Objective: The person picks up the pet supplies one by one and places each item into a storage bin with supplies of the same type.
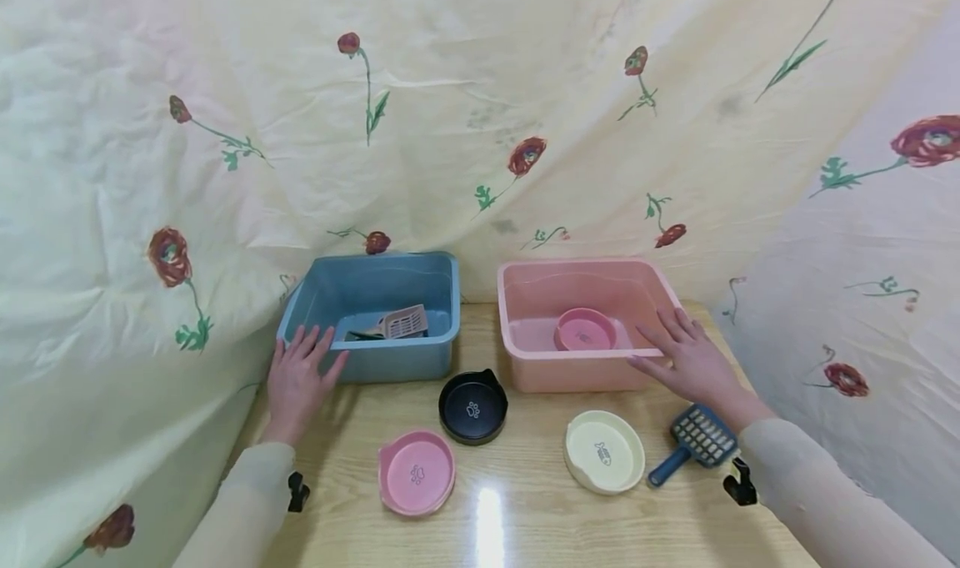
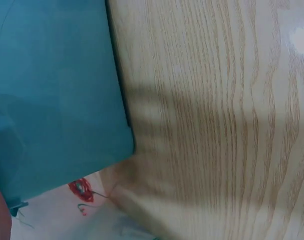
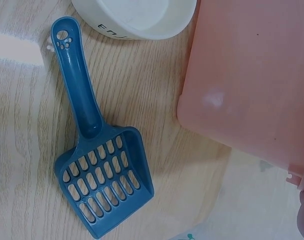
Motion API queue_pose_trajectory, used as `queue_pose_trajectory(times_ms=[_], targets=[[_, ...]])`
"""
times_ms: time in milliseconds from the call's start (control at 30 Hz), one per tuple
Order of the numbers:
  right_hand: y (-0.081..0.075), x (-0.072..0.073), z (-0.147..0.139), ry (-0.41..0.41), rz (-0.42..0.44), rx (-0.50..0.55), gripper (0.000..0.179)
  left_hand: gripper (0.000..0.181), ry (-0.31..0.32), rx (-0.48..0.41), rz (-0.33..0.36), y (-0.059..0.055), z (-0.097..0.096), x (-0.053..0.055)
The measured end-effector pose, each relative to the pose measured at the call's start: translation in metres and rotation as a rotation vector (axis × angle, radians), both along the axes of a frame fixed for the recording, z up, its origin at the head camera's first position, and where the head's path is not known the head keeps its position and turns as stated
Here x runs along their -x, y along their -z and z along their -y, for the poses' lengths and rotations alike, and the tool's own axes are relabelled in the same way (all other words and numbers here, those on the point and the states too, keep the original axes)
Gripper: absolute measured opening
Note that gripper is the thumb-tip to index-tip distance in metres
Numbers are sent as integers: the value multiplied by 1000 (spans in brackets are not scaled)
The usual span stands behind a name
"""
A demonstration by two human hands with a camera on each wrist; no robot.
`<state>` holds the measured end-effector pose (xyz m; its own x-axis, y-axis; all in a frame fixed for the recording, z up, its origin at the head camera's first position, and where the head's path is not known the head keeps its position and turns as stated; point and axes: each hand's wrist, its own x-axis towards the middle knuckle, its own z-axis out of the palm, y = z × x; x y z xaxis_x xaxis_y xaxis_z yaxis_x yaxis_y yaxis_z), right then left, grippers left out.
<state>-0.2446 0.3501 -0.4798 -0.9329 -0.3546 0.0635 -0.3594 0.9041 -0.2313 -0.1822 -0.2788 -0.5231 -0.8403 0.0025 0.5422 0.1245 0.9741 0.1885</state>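
Note:
My left hand (image 1: 297, 380) is at the front left corner of a blue litter box (image 1: 401, 361), its spread fingers over the rim. At the front right of a pink litter box (image 1: 577, 376), my right hand (image 1: 696, 369) reaches over the rim with fingers extended. Neither hand grips anything. Inside the blue box lie a pale slotted litter scoop (image 1: 406, 321) and a dark green piece (image 1: 363, 335), partly hidden by the front wall. The pink box holds a deep-pink pet bowl (image 1: 585, 331). Below my right wrist, a blue litter scoop (image 3: 89, 131) lies on the table.
Between the boxes, slightly forward, sits a black pet bowl (image 1: 472, 414). A pink bowl (image 1: 417, 478) is nearer on the left, and a cream bowl (image 1: 604, 451) stands beside the blue scoop. Floral cloth (image 1: 450, 134) hangs behind and around the wooden table (image 1: 525, 518).

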Motion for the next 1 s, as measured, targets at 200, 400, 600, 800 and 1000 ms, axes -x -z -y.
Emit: queue_pose_trajectory(times_ms=[200, 400, 600, 800, 1000], targets=[[-2, 1, -1, -23, 2, 0, 85, 61, -32, -5, 13, 2, -4, -3], [-19, 1, -6, -161, -42, -12, 87, 60, -19, -2, 19, 0, -4, -3], [-59, -16, -8, -303, -7, -78, 87, 58, 4, -10, 14, 0, -3, -2], [-90, -40, -10, -515, -63, -160, 84, 58, 5, -16, 11, -2, -3, -2], [-95, -58, -15, -598, 66, -276, 84, 58, -21, -21, 63, -4, -6, -2]])
